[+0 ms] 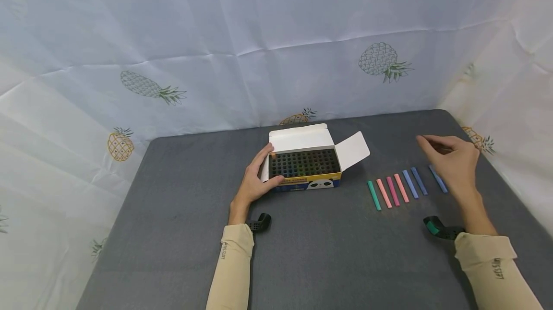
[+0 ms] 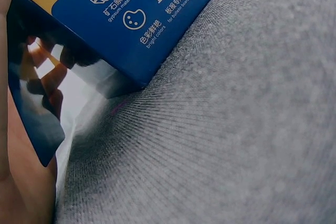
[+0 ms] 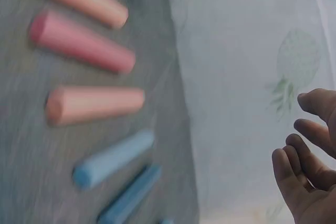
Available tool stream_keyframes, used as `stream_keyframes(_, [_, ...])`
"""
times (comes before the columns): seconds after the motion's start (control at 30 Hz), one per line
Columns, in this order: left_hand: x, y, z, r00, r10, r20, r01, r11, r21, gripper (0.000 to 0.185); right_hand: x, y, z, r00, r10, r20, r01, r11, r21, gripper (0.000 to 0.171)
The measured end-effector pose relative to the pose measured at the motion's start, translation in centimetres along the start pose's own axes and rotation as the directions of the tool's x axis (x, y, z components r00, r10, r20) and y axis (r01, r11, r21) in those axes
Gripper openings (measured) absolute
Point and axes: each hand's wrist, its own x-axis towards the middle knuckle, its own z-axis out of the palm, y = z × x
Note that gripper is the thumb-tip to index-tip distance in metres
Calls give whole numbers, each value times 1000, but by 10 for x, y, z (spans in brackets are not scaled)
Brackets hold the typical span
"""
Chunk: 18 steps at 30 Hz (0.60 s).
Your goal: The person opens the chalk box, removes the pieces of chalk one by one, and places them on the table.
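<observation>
My left hand (image 1: 252, 183) grips the left end of an open chalk box (image 1: 302, 184), thumb along the front and fingers by the back left corner. Dark round holes fill its top, and a small orange end shows in one corner. In the left wrist view, the box's blue printed side (image 2: 121, 30) and an open end flap (image 2: 39, 124) appear. My right hand (image 1: 458, 161) hovers over the right of the table, fingers loosely bent and holding nothing. Beneath and left of it lies a row of chalk sticks: green (image 1: 374, 196), pink (image 1: 384, 193), magenta (image 1: 392, 191) and several blue (image 1: 410, 184).
The grey table (image 1: 181, 223) meets a white pineapple-print cloth (image 1: 259, 79) behind it and at both sides. The box lid (image 1: 302, 138) stands raised at the back, and its right flap (image 1: 352, 150) sticks outward. Each wrist wears a dark band.
</observation>
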Motion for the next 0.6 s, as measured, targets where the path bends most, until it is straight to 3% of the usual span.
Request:
stream_keyframes(0.53, [1,-3,0,1000,27,-1,-27,1000,-14,91,-4,-54,41,996,-72,47,62,980,191,18])
stream_keyframes(0.6, [2,-10,1,1000,21,-2,-21,1000,-7,89,-5,-62,46,995,-81,64,66,976,209,18])
